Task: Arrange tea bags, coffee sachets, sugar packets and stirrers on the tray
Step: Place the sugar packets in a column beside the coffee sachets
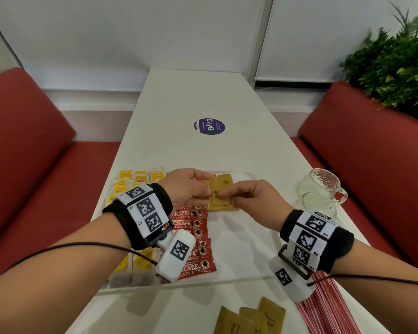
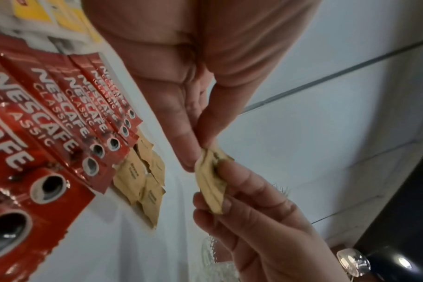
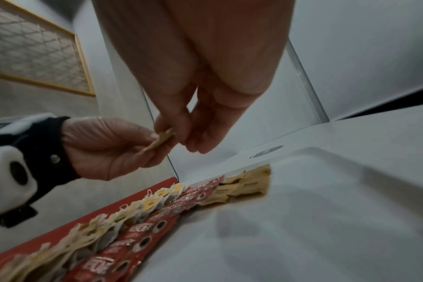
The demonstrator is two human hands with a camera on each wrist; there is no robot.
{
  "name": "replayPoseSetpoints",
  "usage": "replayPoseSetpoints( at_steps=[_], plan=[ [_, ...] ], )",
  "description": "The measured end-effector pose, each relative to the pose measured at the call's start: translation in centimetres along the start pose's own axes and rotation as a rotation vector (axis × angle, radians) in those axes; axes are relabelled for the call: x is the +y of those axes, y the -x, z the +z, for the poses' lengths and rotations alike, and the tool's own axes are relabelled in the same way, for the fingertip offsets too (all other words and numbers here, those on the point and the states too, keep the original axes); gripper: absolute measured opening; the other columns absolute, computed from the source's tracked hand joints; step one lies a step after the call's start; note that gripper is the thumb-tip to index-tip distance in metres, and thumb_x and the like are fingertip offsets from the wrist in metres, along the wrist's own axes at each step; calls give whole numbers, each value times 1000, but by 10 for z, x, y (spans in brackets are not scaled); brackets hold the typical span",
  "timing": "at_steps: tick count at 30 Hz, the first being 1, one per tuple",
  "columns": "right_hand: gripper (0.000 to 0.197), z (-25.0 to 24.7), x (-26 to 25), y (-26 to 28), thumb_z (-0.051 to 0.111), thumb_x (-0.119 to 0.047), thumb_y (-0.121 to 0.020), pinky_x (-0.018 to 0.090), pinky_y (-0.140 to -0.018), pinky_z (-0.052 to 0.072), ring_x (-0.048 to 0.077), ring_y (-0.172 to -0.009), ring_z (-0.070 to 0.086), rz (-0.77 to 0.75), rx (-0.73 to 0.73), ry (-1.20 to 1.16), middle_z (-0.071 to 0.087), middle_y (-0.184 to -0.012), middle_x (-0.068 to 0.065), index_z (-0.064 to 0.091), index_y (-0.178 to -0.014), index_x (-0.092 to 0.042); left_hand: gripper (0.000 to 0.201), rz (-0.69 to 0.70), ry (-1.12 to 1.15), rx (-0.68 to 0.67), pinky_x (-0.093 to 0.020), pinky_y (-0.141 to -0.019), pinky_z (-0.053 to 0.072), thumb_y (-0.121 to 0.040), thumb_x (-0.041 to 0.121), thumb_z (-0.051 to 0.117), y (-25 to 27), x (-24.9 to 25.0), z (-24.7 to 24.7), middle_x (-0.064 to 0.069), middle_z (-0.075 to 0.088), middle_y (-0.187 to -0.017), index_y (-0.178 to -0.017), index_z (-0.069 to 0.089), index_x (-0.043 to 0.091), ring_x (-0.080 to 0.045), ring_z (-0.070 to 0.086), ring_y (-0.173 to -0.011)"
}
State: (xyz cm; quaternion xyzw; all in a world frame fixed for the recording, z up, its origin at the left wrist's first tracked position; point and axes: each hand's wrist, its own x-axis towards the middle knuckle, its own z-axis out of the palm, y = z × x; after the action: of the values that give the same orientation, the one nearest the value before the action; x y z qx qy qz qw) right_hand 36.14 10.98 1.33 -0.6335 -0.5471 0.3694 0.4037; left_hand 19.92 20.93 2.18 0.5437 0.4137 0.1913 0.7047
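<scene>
Both hands meet over the far middle of the clear tray. Between them hangs one brown sugar packet. My left hand pinches its upper corner with thumb and finger. My right hand grips its other end, thumb on top. Below them a few sugar packets lie on the tray. Red coffee sachets form a column in the middle. Yellow tea bags fill the left side.
Loose sugar packets lie on the white table in front of the tray. A bundle of red stirrers sits at the near right under my right wrist. Two glass mugs stand right of the tray. Red benches flank the table.
</scene>
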Motion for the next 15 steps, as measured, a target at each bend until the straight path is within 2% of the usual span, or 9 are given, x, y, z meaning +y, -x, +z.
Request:
replayPoseSetpoints(
  at_steps=[3,5,8,10,13,15],
  plan=[
    [30,0,2,2,52,7,-89,20,-68,54,9,-68,62,69,95,-158,67,-81,3,69,-92,-18,25,10,-35,12,-24,-53,57,-83,-11,59,6,0,1,-17,62,-101,-96,59,11,-18,68,-67],
    [24,1,0,3,53,2,-91,21,-67,56,10,-64,62,108,123,-231,66,-80,7,67,-98,-15,25,17,-54,16,-23,-52,56,-83,-10,60,10,-1,4,-16,63,-98,-97,59,11,-17,70,-65],
    [19,5,-2,6,55,-8,-93,21,-67,57,8,-63,62,136,112,-250,66,-79,3,67,-108,-11,25,26,-84,28,-22,-51,55,-83,-9,61,14,-3,7,-14,63,-94,-99,59,10,-15,69,-63],
    [15,7,-2,8,62,-11,-90,23,-67,57,8,-64,63,155,97,-206,67,-78,2,67,-104,-13,26,26,-92,29,-23,-52,56,-83,-9,61,17,-4,8,-13,63,-89,-103,58,8,-16,69,-62],
    [10,7,-1,7,65,-5,-87,21,-63,57,7,-60,62,206,57,-167,68,-74,2,68,-91,-14,30,17,-111,27,-26,-58,59,-82,-7,63,21,-6,8,-14,64,-91,-109,57,7,-21,67,-71],
    [8,5,2,4,64,-5,-88,20,-60,56,8,-56,60,269,47,-139,66,-72,4,68,-92,-10,32,28,-130,44,-27,-62,60,-82,-6,63,22,-9,6,-16,65,-92,-111,57,6,-22,66,-73]
  ],
)
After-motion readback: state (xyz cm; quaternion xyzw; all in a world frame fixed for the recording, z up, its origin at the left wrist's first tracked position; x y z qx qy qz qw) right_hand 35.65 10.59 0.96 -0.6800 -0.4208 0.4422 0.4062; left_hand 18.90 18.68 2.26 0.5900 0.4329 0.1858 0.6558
